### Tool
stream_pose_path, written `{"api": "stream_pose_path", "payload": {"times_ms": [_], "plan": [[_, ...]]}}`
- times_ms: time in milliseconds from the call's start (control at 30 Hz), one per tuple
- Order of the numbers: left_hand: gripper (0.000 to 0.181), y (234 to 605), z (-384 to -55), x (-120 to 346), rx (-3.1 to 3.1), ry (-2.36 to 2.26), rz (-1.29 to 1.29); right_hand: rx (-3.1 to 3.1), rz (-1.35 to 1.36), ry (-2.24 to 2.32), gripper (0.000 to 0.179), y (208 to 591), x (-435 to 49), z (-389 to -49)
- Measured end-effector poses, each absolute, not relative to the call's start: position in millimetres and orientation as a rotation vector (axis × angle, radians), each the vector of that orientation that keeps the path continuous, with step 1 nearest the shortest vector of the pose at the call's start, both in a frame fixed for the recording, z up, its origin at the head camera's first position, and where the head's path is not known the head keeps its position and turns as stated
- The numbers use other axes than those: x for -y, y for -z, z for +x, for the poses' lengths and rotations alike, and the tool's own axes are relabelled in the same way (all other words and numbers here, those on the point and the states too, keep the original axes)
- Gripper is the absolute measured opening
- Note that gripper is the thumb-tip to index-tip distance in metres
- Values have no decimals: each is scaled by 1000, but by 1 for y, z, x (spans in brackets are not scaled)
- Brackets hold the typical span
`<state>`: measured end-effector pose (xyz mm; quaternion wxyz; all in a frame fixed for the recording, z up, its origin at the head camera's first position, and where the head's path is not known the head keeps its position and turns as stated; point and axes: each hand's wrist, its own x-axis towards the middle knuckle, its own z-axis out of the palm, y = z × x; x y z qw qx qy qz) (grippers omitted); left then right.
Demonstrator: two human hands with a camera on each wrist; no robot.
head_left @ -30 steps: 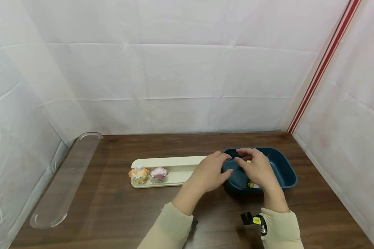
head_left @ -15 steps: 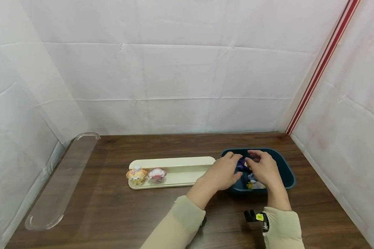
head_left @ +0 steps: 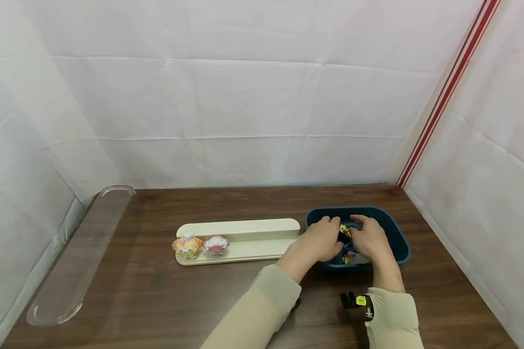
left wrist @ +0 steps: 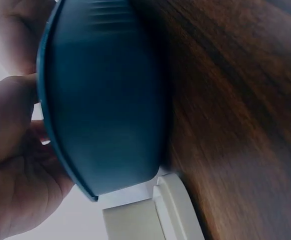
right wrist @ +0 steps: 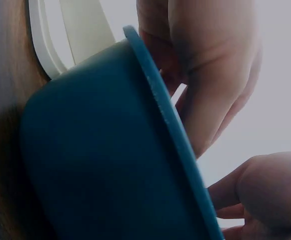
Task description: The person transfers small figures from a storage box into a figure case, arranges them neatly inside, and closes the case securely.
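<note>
Both hands reach down into a dark blue plastic basin (head_left: 397, 242) at the right of the table. My left hand (head_left: 316, 242) is over its left part, thumb and fingers bent inward. My right hand (head_left: 371, 242) is inside to the right, fingertips pointing at the left hand. Between them shows a small yellow toy figure (head_left: 345, 230); closer to the front wall lies a grey-white figure (head_left: 357, 258). Whether either hand grips a figure is hidden; both wrist views show mostly the basin's outer wall (left wrist: 105, 105).
Left of the basin lies a long cream tray (head_left: 253, 249) holding an orange-yellow figure (head_left: 188, 246) and a pink-white figure (head_left: 216, 245) at its left end. A clear long cover (head_left: 83, 257) lies along the table's left edge. White sheeting (head_left: 244, 97) encloses the back and sides.
Both hands have lowered deeper into the basin, and the left hand has shifted right. The figures on the cream tray have stayed put. The head view has turned slightly.
</note>
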<state>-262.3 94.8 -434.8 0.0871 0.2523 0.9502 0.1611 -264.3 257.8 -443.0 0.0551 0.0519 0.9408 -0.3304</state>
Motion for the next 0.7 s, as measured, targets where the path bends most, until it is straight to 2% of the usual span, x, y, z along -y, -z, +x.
{"api": "stream_pose_path", "payload": {"times_ms": [400, 567, 700], "plan": [[64, 439, -274, -114, -2746, -365, 669, -2787, 181, 963, 52, 447, -255, -268], [50, 441, -277, -115, -2729, -420, 635, -2801, 174, 955, 50, 450, -255, -268], [32, 440, -278, -115, -2735, -476, 624, -2794, 173, 978, 49, 449, -255, -268]]}}
